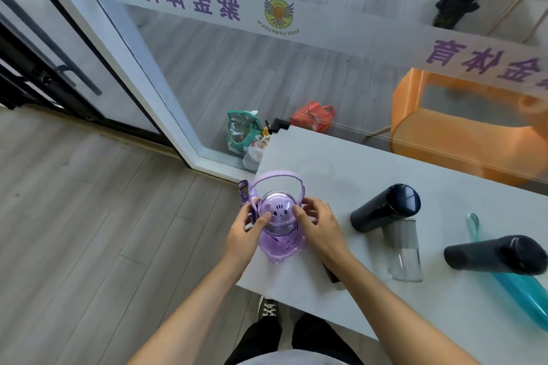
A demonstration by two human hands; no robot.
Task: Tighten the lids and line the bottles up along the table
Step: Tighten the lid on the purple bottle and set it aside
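Head view: both bare hands close on a translucent purple bottle that stands near the left corner of the pale grey, matte worktop. The left hand wraps the left flank of the clear domed lid, its thumb pressed on the dome, so this grip holds the lid. The right hand makes a matching grip on the right flank, thumb laid on the dome beside a small printed animal face. The lid is round and glossy, the body below it squat and bulbous. A lilac hoop handle arches just beyond the fingers, and a purple woven strap hangs off the left side, past the worktop edge.

To the right of the right hand, near it, a dark navy cylindrical flask stands with a smooth, shiny cap. Just past it, closer to the person, stands a clear glass bottle with a silvery mesh-like upper section. Further right a matte black flask overlaps a teal translucent bottle, which carries a loop at its far end.

Beyond the worktop, behind a glass partition with purple lettering, an orange moulded plastic chair stands on grey wood-grain floor
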